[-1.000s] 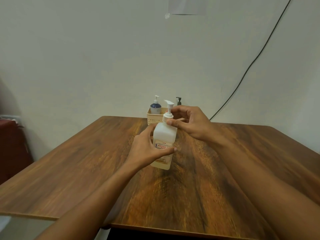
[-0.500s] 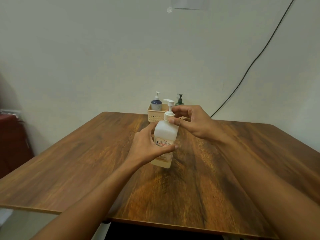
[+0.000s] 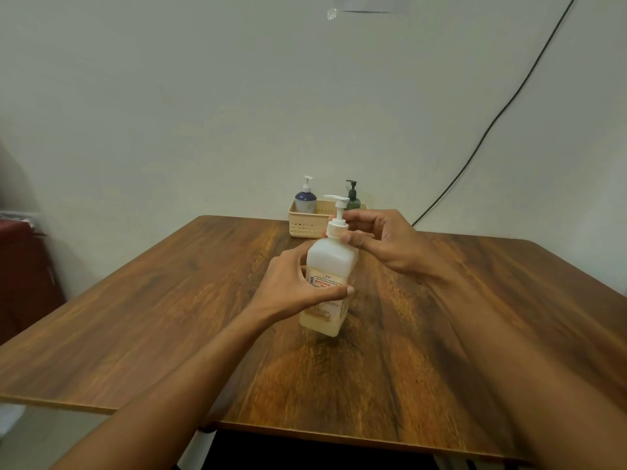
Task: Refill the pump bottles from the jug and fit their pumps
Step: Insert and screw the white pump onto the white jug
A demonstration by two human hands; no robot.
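A translucent white square pump bottle with a red-lettered label stands on the wooden table, slightly tilted. My left hand grips its body around the label. My right hand pinches the ribbed collar of the white pump at the bottle's neck. A little pale liquid shows at the bottom of the bottle. No jug is in view.
A beige perforated basket at the table's far edge holds a blue pump bottle and a dark green pump bottle. A black cable runs down the wall at right. A dark red cabinet stands at left.
The hands keep their hold on bottle and pump collar; the right fingers have shifted slightly around the collar. The view has tilted a little, showing more of the basket.
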